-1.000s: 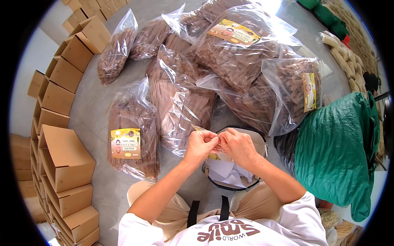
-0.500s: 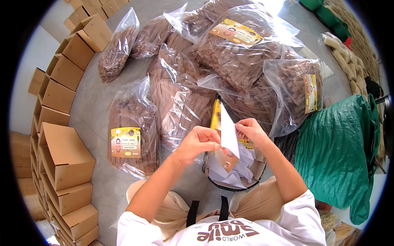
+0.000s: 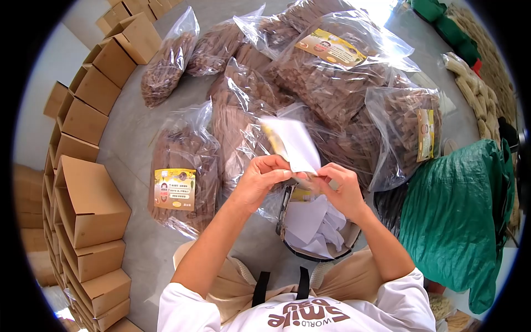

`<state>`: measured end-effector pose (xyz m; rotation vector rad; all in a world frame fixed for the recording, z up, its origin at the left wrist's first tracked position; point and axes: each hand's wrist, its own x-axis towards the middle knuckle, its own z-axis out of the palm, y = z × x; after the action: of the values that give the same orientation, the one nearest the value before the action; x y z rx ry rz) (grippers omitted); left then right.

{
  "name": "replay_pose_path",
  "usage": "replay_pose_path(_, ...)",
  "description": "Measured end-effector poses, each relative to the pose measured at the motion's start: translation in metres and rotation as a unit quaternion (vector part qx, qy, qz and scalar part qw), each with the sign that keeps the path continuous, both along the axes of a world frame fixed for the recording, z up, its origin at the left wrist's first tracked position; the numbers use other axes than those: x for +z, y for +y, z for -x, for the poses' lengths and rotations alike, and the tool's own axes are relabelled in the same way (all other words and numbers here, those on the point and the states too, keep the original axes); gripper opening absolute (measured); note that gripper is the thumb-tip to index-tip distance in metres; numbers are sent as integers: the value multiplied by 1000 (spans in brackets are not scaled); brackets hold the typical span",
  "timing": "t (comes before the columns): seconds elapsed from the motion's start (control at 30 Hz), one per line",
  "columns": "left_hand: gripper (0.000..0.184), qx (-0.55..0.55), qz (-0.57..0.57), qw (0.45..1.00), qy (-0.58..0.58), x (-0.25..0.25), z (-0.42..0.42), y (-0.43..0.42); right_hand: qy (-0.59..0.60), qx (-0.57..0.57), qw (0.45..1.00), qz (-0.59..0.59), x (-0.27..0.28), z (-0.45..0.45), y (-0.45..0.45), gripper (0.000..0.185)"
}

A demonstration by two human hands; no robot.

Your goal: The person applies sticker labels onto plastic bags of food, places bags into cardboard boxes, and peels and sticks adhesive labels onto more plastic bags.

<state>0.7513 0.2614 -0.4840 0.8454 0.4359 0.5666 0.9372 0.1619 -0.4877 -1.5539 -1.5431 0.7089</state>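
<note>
A yellow-printed label sticker with a white back side stands up between my hands, its top blurred by motion. My left hand pinches its lower left corner. At the lower right edge, the fingers of my right hand are closed on the same label. Below my hands, between my knees, a dark-rimmed tub holds crumpled white backing papers and a bit of yellow print. A plastic bag of brown dried strips to the left carries a similar yellow label on its front.
Several more filled bags are piled ahead on the grey floor; some bear labels. Open cardboard boxes line the left side. A green woven sack stands at the right, with pale bundles beyond.
The label has swung from hanging edge-on over the tub to standing up with its white side showing. My hands now meet along its lower edge. The view has shifted slightly.
</note>
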Motion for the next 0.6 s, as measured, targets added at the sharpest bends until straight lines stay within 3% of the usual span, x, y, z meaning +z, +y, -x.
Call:
replay_pose_path(0.07, 8, 1, -11, 1000, 4, 6, 3, 2, 7, -11, 1000, -4, 3, 1, 3, 17)
replay_pose_path(0.13, 13, 40, -109, 993, 33, 16, 8, 10, 0, -13, 999, -37, 3, 0, 6, 12)
replay_pose_path(0.2, 22, 107, -42, 992, -55, 23, 22, 23, -21, -4, 999, -28, 3, -5, 4, 10)
replay_pose_path(0.27, 20, 200, -71, 977, -15, 9, 35, 43, -42, 7, 999, -21, 4, -14, 3, 8)
replay_pose_path(0.3, 20, 226, -129, 960, 101, 8, 40, 49, -29, 20, 999, -16, 7, -18, 3, 7)
replay_pose_path(0.33, 20, 232, -130, 958, 103, 5, 41, 50, -16, 34, 999, -12, 10, -17, 4, 6)
replay_pose_path(0.37, 25, 171, -204, 952, 150, 1, 39, 50, 75, -3, 997, 33, 16, -14, 1, 5)
replay_pose_path(0.4, 32, 107, -276, 935, 195, -1, 37, 49, 77, 3, 997, 31, 14, -16, 2, 5)
replay_pose_path(0.47, 59, -95, -188, 968, 132, 10, 30, 35, 143, -1, 986, 82, 3, -31, 2, 9)
replay_pose_path(0.5, 68, -134, -170, 971, 100, 16, 27, 27, 147, 8, 986, 75, -2, -34, 3, 8)
replay_pose_path(0.53, 54, -108, -151, 982, 46, 5, 18, 18, 147, 11, 986, 74, -3, -32, 5, 8)
replay_pose_path(0.6, 31, -49, -265, 963, 12, -10, 6, 13, 237, 47, 963, 123, -4, -27, 6, 4)
